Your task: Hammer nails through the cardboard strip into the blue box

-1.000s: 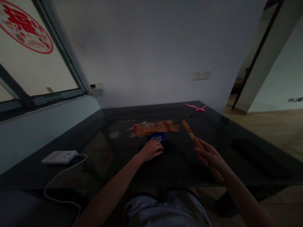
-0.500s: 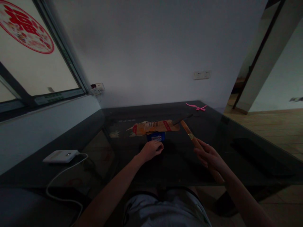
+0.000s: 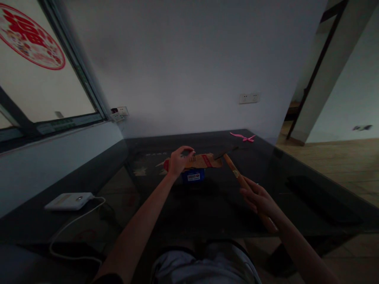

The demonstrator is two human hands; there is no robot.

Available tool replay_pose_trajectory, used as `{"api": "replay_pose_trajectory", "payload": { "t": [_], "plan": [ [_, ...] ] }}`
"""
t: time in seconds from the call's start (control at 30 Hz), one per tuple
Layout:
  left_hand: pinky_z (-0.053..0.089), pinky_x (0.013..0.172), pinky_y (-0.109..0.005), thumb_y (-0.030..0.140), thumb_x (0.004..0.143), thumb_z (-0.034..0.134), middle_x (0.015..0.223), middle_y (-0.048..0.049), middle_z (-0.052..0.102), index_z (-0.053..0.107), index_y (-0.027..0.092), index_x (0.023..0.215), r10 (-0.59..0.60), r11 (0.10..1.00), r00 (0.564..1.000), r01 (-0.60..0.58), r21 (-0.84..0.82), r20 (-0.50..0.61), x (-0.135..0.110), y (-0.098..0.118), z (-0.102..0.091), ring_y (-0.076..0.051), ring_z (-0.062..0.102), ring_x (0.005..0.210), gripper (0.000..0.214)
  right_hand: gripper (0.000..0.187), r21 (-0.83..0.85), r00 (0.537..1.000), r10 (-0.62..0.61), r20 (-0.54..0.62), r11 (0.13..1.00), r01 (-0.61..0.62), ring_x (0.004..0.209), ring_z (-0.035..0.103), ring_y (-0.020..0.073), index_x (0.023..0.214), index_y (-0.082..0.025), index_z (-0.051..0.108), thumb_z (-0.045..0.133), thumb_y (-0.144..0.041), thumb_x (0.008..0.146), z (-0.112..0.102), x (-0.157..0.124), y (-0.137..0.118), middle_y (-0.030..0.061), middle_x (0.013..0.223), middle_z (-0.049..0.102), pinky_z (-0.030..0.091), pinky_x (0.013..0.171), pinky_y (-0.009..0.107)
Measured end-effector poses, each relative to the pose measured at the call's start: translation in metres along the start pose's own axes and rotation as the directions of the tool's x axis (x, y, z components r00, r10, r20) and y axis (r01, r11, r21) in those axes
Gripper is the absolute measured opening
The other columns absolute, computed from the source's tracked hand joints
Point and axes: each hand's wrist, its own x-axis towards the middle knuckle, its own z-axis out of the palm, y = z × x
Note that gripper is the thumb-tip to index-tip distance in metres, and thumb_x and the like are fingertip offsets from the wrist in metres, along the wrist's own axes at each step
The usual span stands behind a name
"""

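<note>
Gripping a hammer [image 3: 236, 172] in our right hand [image 3: 260, 200], we are curling our left hand [image 3: 178, 161], its hold unclear, over cardboard [image 3: 211, 160] on a blue box [image 3: 194, 176], and should be keeping both hands steady.

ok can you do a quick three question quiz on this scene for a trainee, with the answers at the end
1. Which of the person's hands holds the hammer?
2. True or false: the cardboard lies underneath the blue box.
3. Fill the gap: the ribbon near the far right corner of the table is ____ in colour.

Key:
1. The right hand.
2. False; the cardboard is on top of the blue box.
3. Pink.
</note>
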Motion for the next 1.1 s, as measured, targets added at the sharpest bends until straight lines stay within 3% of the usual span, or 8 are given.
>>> {"api": "replay_pose_trajectory", "payload": {
  "t": [0.13,0.33,0.73,1.1],
  "plan": [
    [0.048,0.076,-0.028,0.03,0.074,0.061,0.079,-0.0047,0.067,0.062,0.015,0.081,-0.15,0.973,0.989,0.146,-0.181,-0.008,0.028,-0.032,0.015,-0.015,0.062,0.078,0.017,0.082,-0.021,1.0,0.012,-0.004,1.0,-0.012,0.031,0.028,0.005,0.141,-0.011,0.027,0.064,-0.041,0.074,-0.001,0.0,0.001,-0.0118,0.041,0.035,0.024,0.03,0.017],
    [0.049,0.072,-0.027,0.03,0.07,0.063,0.079,-0.0041,0.066,0.058,0.014,0.079,-0.295,0.895,0.945,0.325,-0.305,0.139,0.023,-0.055,0.033,-0.015,0.063,0.076,0.019,0.079,0.005,1.0,0.016,0.024,1.0,-0.016,0.031,0.029,0.0046,0.141,-0.014,0.026,0.063,-0.04,0.076,-0.004,0.001,0.006,-0.0115,0.042,0.036,0.025,0.03,0.016],
    [0.049,0.067,-0.025,0.023,0.066,0.066,0.07,-0.0029,0.063,0.06,0.013,0.074,-0.154,0.935,0.941,0.237,-0.264,0.3,0.016,-0.056,0.04,-0.013,0.06,0.068,0.014,0.083,0.003,0.999,0.02,0.046,1.0,-0.02,0.031,0.03,0.0044,0.141,-0.012,0.024,0.064,-0.039,0.075,-0.003,0.006,0.007,-0.0117,0.041,0.037,0.025,0.029,0.015],
    [0.049,0.068,-0.027,0.025,0.067,0.066,0.072,-0.0039,0.064,0.06,0.012,0.077,-0.165,0.912,0.941,0.259,-0.317,0.296,0.014,-0.056,0.038,-0.014,0.062,0.068,0.017,0.075,-0.068,0.997,-0.059,0.051,0.996,0.062,0.032,0.032,0.0052,0.14,-0.014,0.029,0.061,-0.038,0.077,0.009,0.016,-0.011,-0.0107,0.045,0.039,0.027,0.029,0.016]
  ]
}}
